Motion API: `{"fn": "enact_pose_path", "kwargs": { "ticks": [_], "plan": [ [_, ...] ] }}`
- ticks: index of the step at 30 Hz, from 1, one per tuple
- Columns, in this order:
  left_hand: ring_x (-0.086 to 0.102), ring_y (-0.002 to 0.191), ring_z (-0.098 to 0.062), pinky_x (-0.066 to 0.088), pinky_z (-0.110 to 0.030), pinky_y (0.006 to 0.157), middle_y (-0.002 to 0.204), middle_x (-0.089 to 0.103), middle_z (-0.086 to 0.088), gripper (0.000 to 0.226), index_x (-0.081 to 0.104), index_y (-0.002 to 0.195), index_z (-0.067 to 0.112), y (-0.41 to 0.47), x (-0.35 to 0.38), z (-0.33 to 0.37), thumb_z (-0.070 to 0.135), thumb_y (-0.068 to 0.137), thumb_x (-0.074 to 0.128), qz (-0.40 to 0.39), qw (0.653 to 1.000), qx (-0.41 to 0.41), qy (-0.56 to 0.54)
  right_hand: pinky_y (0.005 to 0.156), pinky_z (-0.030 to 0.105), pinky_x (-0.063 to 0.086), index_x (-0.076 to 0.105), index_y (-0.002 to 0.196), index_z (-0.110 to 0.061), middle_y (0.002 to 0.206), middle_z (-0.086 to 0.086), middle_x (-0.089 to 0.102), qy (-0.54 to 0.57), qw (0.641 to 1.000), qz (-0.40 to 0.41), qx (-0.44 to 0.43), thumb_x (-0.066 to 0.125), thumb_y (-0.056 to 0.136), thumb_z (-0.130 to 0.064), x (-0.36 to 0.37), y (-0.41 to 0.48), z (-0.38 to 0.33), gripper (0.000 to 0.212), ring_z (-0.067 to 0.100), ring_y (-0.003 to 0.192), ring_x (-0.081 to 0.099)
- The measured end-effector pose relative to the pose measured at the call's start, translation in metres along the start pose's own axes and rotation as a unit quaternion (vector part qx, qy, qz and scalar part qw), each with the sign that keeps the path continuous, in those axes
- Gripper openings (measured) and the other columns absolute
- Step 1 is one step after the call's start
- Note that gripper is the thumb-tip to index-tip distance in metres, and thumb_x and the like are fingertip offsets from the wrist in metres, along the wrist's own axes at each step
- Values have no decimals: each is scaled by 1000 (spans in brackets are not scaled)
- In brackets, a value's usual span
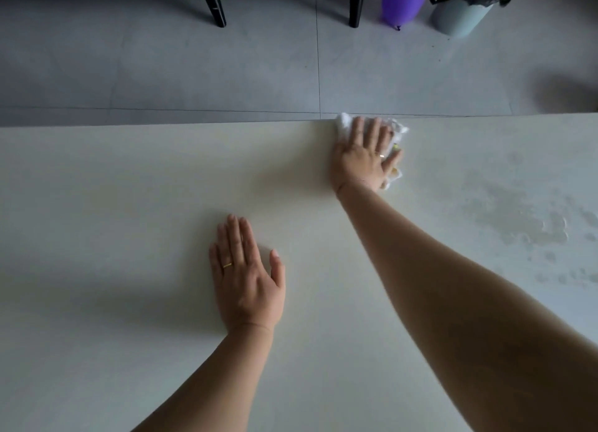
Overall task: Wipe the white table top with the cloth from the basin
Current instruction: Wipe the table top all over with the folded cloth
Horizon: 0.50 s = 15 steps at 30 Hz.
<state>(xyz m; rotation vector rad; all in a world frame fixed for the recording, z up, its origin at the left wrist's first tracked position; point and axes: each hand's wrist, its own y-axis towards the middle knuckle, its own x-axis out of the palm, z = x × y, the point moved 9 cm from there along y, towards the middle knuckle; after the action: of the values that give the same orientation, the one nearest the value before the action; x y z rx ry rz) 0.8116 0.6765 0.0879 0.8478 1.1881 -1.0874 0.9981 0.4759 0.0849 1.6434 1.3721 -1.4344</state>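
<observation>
The crumpled white cloth point(343, 124) lies under the right hand point(364, 154), whose spread, straight fingers press it at the far edge of the smooth white table top point(129, 188). It seems soft, light and damp; pressing its middle should keep it from bunching. The left hand point(247, 279) rests flat, holding nothing.

Home rm: balloon point(402, 1), bin point(466, 13), tiles.

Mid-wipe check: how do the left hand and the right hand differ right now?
The right hand presses the white cloth; the left hand lies on bare table top with nothing under it. The right hand reaches to the table's far edge; the left hand rests nearer the person. Both lie flat, fingers straight, and each wears a ring.
</observation>
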Motion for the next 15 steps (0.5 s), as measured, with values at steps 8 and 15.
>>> {"fn": "enact_pose_path", "kwargs": {
  "ticks": [8, 15],
  "plan": [
    [27, 142, -33, 20, -47, 116, 153, 30, -16, 67, 33, 144, 1, 0, -2, 1, 39, 89, 30, 11, 1000, 4, -2, 116, 45, -6, 13, 149, -35, 160, -6, 2, -64, 953, -49, -291, 31, 97, -45, 18, -29, -57, 56, 15, 146, -3],
    [24, 143, -32, 17, -46, 116, 154, 28, -16, 68, 32, 144, 2, 0, -1, 1, 40, 88, 30, 11, 1000, 8, -14, 116, 41, -1, 34, 144, -33, 155, -5, 24, 62, 988, -29, -142, 33, 99, -35, -31, -2, 47, 44, 13, 144, 13]
  ]
}}
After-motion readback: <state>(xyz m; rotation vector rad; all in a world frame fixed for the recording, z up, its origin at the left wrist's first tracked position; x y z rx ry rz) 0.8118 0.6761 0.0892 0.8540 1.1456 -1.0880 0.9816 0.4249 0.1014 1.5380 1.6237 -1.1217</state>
